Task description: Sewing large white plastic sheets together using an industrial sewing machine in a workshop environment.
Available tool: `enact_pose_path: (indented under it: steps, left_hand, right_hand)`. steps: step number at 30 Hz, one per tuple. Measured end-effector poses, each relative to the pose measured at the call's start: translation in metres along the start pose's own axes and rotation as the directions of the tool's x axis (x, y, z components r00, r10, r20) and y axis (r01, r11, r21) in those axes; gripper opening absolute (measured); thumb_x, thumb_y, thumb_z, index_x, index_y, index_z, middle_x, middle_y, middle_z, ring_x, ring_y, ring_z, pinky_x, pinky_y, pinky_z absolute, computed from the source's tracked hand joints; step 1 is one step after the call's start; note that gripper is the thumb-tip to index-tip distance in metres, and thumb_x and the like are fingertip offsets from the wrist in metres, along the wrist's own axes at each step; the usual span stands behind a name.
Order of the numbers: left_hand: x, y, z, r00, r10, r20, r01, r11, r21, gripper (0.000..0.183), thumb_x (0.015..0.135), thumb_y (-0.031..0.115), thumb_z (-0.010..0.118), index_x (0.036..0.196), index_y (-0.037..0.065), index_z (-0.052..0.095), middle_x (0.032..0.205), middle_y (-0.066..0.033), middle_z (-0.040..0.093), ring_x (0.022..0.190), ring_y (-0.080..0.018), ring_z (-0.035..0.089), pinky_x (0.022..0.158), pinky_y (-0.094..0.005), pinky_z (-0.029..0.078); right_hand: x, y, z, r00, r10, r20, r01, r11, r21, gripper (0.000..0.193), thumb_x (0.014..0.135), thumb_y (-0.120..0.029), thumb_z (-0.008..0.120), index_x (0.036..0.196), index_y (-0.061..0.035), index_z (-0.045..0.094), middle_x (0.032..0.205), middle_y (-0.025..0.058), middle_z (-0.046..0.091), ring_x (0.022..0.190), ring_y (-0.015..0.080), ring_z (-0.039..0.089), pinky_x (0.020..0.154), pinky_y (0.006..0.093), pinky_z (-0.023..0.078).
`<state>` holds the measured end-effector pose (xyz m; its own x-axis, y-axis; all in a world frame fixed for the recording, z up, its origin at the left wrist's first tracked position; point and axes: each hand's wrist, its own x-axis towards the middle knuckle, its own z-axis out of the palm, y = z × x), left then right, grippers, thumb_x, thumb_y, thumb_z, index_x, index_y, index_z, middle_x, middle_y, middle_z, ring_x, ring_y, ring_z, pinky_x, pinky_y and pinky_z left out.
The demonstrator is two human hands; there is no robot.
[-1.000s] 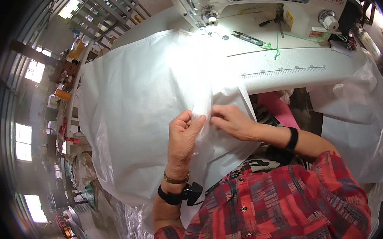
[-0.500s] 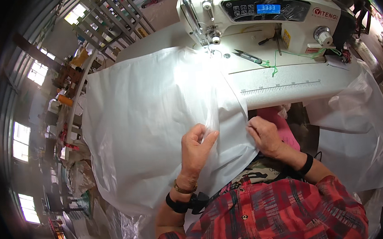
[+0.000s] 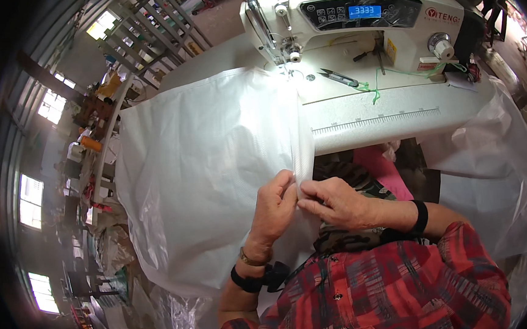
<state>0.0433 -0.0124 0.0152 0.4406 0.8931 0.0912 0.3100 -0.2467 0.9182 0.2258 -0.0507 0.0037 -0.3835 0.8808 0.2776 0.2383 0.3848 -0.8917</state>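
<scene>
A large white plastic sheet [image 3: 202, 162] drapes over the left of the sewing table and down toward my lap. Its right edge is folded into a narrow strip that runs up to the needle area of a white sewing machine [image 3: 350, 11]. My left hand [image 3: 275, 206] pinches this folded edge. Close beside it, my right hand [image 3: 336, 203] grips the same fold from the right, fingers closed. The machine's lamp lights the far end of the fold brightly, so the presser foot is hard to make out.
Thread snips [image 3: 338, 77] with green thread [image 3: 376, 92] lie on the machine bed right of the needle. A printed ruler [image 3: 376, 120] runs along the table's front. More white sheeting [image 3: 490, 179] hangs at the right. A cluttered bench [image 3: 106, 139] stands at the left.
My right hand has moved left, bringing the sheet's loose right edge over against the fold. Both hands are now side by side. The strip is narrower and straighter.
</scene>
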Motion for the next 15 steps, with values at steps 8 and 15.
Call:
enact_pose_path:
  steps: [8, 15]
  left_hand:
    - [-0.002, 0.001, -0.008, 0.999, -0.048, 0.024, 0.049, 0.998, -0.044, 0.024, 0.1, 0.014, 0.06, 0.083, 0.0, 0.05, 0.067, 0.002, 0.043, 0.066, -0.0043, 0.038, 0.053, -0.0257, 0.032]
    - [-0.003, 0.035, -0.029, 0.992, 0.004, -0.124, 0.034, 0.952, 0.304, 0.02, 0.093, 0.008, 0.063, 0.078, 0.0, 0.052, 0.057, -0.01, 0.044, 0.052, -0.011, 0.038, 0.049, -0.0314, 0.032]
  right_hand:
    - [-0.001, -0.012, 0.004, 0.943, -0.289, 0.165, 0.328, 0.888, -0.323, 0.019, 0.098, -0.021, 0.059, 0.091, -0.0032, 0.055, 0.074, 0.0174, 0.061, 0.075, 0.0391, 0.066, 0.065, 0.0464, 0.052]
    - [0.015, 0.06, 0.02, 0.889, 0.347, -0.3, -0.267, 0.923, 0.277, 0.016, 0.092, -0.014, 0.061, 0.098, 0.0006, 0.064, 0.085, 0.0173, 0.069, 0.077, 0.0246, 0.068, 0.071, 0.0386, 0.053]
